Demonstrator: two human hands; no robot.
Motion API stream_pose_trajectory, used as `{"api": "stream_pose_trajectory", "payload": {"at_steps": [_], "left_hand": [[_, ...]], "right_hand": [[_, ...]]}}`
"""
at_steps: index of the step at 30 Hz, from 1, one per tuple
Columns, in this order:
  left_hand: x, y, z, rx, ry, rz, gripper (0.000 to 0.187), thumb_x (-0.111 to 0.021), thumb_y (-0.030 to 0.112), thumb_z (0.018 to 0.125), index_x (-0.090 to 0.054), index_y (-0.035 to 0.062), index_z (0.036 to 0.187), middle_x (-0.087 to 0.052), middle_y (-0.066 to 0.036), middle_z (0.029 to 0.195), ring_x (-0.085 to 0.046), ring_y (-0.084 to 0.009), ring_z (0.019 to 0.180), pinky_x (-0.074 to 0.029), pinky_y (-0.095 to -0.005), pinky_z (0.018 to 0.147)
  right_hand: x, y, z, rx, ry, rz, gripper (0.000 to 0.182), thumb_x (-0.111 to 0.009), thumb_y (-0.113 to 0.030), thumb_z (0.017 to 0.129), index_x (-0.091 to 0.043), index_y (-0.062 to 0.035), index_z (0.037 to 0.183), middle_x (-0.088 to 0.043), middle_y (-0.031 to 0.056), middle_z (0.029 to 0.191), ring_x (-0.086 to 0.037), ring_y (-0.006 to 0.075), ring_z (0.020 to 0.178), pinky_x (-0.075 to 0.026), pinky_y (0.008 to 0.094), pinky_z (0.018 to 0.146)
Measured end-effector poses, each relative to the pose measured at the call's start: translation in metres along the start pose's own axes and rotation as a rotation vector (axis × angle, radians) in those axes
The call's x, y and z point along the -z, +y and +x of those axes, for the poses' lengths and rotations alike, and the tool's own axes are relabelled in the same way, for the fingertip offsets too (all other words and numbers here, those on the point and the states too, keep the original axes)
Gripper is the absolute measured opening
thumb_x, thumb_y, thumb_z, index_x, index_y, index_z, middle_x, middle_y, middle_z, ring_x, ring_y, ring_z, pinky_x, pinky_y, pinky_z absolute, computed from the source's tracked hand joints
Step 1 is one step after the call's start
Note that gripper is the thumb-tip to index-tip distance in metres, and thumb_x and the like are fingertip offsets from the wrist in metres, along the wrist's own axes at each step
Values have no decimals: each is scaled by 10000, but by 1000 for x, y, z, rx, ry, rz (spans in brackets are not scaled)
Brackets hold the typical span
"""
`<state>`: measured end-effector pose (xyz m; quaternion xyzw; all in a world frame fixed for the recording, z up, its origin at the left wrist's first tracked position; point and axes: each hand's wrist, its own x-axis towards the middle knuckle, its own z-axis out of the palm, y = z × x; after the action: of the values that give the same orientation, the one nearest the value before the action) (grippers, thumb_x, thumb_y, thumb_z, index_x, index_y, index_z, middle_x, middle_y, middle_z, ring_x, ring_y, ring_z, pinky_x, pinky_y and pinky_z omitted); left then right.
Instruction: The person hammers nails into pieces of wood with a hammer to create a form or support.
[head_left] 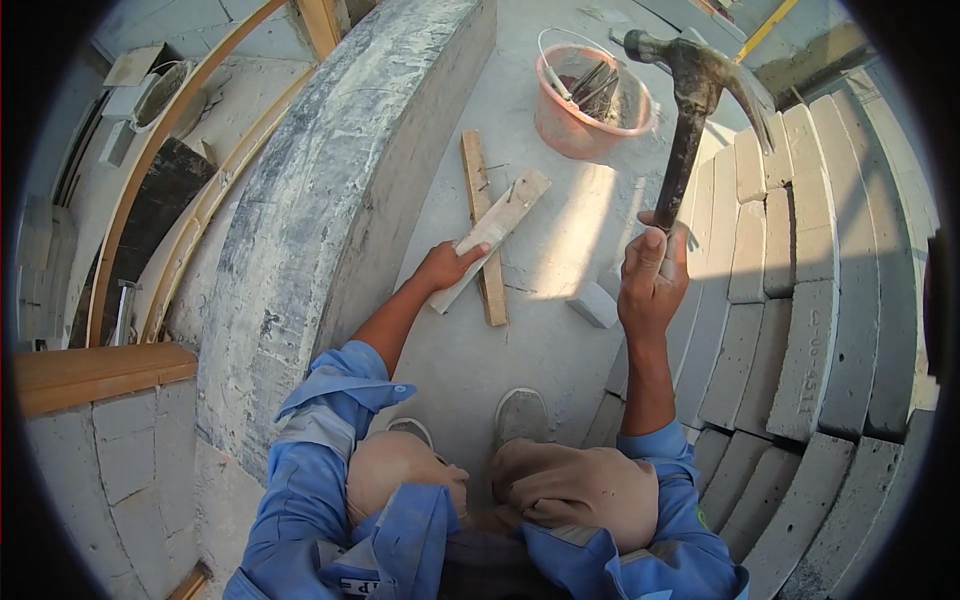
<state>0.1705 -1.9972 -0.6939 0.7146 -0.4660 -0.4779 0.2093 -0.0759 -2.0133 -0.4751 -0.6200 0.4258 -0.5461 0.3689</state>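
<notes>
My right hand (655,280) is closed round the handle of a claw hammer (695,85), raised at the upper right with its claw pointing right. With my left hand (450,268) I grip the near part of a pale wooden board (500,228), thumb on top. The board slants away from me across a narrower brown wooden strip (482,230) lying on the floor. A nail (492,168) sticks out near the strip's far part. Near the board's far end a small dark nail-like mark shows.
A pink bucket (590,130) with dark tools inside stands ahead. Stacked grey blocks (805,350) line my right side. A thick concrete beam (340,190) runs along my left. A small block piece (594,304) lies on the floor (450,360). Curved wooden strips (170,160) stand beyond the beam.
</notes>
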Motion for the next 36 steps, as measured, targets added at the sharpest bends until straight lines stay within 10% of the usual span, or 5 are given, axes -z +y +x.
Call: {"api": "stream_pose_trajectory", "payload": {"at_steps": [5,15,21,30,36], "left_hand": [[-6,3,-7,-3,38,39,879,-557,714,836,-623,-102,1156,-685,-263,1008,-685,-354,954,-516,-405,847],[-6,6,-7,-4,66,-54,880,-566,709,833,-619,-111,1147,-680,-275,1016,-685,-363,957,-522,-413,844],[-7,5,-5,24,59,-26,922,-559,738,816,-614,-119,1150,-675,-290,1022,-682,-380,965,-526,-418,839],[-7,1,1,14,36,-39,912,-558,734,818,-618,-121,1132,-673,-292,1027,-681,-375,976,-526,-425,842],[-7,2,-7,21,31,-43,913,-562,728,824,-612,-128,1138,-671,-295,1032,-675,-382,993,-520,-421,859]], "right_hand": [[-10,81,-8,-344,-541,-838,490,-428,-462,1015,-563,6,1077,-629,261,777,-622,459,751,-458,494,658],[-16,-5,3,-83,-71,-35,347,-474,-363,1037,-550,-25,1034,-467,-29,633,-428,40,581,-346,255,510],[-21,80,-32,-332,-512,-878,382,-478,-399,1007,-525,-20,1023,-634,282,734,-614,509,731,-479,531,645],[-15,2,-7,-99,-124,-192,340,-492,-360,1030,-555,-31,1092,-493,53,625,-490,131,561,-407,316,548],[-12,70,-31,-43,-258,-578,315,-488,-344,1022,-531,-40,1092,-581,171,619,-583,346,534,-442,403,543]]}}
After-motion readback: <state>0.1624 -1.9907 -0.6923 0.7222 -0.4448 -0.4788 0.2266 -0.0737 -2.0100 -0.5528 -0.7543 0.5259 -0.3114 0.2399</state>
